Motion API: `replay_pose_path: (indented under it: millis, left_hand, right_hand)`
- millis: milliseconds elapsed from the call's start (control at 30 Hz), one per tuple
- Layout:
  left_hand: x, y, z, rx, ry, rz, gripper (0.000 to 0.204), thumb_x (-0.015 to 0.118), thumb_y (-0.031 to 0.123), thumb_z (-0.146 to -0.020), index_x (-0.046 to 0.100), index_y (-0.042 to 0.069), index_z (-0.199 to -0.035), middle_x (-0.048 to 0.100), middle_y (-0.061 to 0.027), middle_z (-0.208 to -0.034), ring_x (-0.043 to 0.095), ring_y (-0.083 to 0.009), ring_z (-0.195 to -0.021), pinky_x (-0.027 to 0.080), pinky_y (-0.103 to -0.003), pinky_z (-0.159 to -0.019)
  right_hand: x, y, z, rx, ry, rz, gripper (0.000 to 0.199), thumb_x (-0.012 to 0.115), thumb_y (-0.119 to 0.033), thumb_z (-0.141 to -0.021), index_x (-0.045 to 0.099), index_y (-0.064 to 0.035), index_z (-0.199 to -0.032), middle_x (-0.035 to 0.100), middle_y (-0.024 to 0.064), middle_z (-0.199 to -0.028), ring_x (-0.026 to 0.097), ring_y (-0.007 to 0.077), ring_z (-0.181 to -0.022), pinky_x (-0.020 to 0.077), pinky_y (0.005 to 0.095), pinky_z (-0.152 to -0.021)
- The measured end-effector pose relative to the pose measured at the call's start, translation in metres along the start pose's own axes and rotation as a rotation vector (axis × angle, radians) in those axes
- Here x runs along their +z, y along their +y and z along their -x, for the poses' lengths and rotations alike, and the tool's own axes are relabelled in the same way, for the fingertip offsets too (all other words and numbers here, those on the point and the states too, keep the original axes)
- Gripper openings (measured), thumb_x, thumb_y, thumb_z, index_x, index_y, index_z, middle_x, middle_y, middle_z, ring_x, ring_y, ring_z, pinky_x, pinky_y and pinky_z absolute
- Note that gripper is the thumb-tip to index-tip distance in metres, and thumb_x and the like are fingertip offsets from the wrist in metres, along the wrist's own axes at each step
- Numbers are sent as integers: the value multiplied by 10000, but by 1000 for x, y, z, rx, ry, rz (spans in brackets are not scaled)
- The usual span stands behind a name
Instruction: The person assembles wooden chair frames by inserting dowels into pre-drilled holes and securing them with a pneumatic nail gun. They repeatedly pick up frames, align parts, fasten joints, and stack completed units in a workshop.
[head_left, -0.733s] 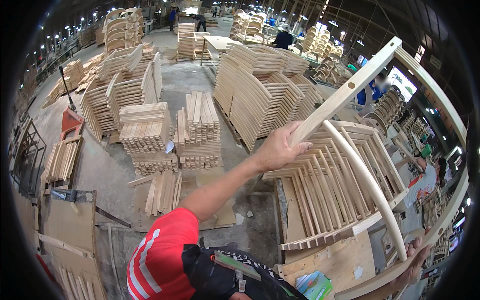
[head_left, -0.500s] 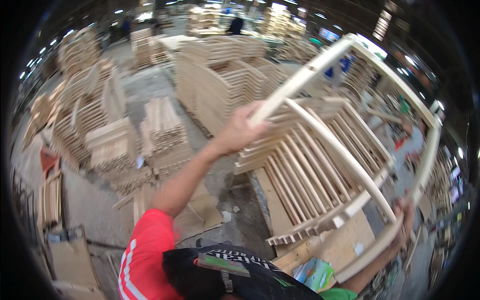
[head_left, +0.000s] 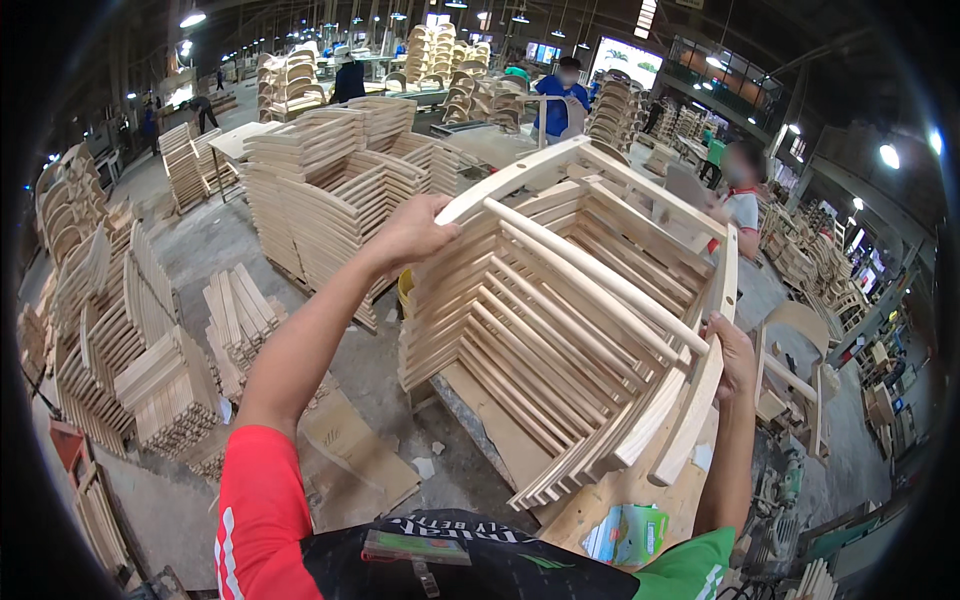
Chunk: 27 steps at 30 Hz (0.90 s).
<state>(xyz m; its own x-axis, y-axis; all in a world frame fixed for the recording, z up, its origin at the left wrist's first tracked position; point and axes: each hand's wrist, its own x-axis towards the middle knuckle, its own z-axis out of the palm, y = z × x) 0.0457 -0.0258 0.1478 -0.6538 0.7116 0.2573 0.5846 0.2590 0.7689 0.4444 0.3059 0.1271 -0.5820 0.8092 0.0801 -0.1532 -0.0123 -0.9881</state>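
A pale wooden chair frame (head_left: pixel 598 276), with two curved legs joined by a flat rail and a round crossbar, is held in both my hands. My left hand (head_left: pixel 414 230) is closed around the end of its left leg. My right hand (head_left: pixel 733 360) grips the right leg near the end of the crossbar. Directly beneath it is a stack of similar wooden frames (head_left: pixel 545 385), nested one on another. The held frame lies over the top of this stack; whether it fully rests there I cannot tell.
A plywood board (head_left: pixel 570 512) under the stack carries a colourful packet (head_left: pixel 627 535). More stacked frames (head_left: pixel 310 205) stand ahead to the left, with bundles of wooden slats (head_left: pixel 170 395) nearer. Flattened cardboard (head_left: pixel 355 455) lies on the floor. Co-workers, one in blue (head_left: pixel 562 100), are beyond.
The chair frame has come down and to the left in my hands, from raised and tilted at the right to over the stack. My view has turned rightward.
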Motion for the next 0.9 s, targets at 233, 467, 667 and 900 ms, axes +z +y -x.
replay_pose_path:
  millis: [233, 467, 667, 900]
  left_hand:
    - [10, -17, -47, 59, 5, -183, 463, 695, 227, -890, 732, 57, -1319, 788, -188, -1143, 746, -282, -1071, 543, -385, -976]
    - [17, -25, -72, 113, -46, -235, 428, 710, 289, -884, 747, 77, -1254, 759, -228, -1178, 724, -378, -1113, 555, -451, -986]
    - [19, -33, -77, 92, -39, -348, 449, 717, 338, -894, 750, 108, -1278, 762, -213, -1185, 725, -371, -1108, 551, -462, -984]
    - [13, -40, -68, 122, -90, -257, 563, 712, 452, -920, 716, 32, -1295, 741, -254, -1192, 703, -413, -1136, 540, -484, -992]
  right_hand:
    - [13, 3, -21, -4, 95, 132, 336, 747, -271, -992, 681, 29, -1129, 713, 60, -907, 682, 144, -675, 589, 322, -605]
    - [1, 3, -28, -33, 170, 426, 364, 729, -355, -966, 716, -1, -1050, 678, 24, -808, 643, 117, -626, 500, 282, -536]
    - [16, -4, -24, -63, 172, 776, 385, 694, -407, -994, 722, -24, -1004, 624, -10, -721, 578, 103, -551, 433, 295, -456]
    - [2, -28, -22, -51, 60, 999, 461, 705, -428, -1012, 725, 10, -1151, 674, 44, -811, 648, 128, -702, 498, 288, -588]
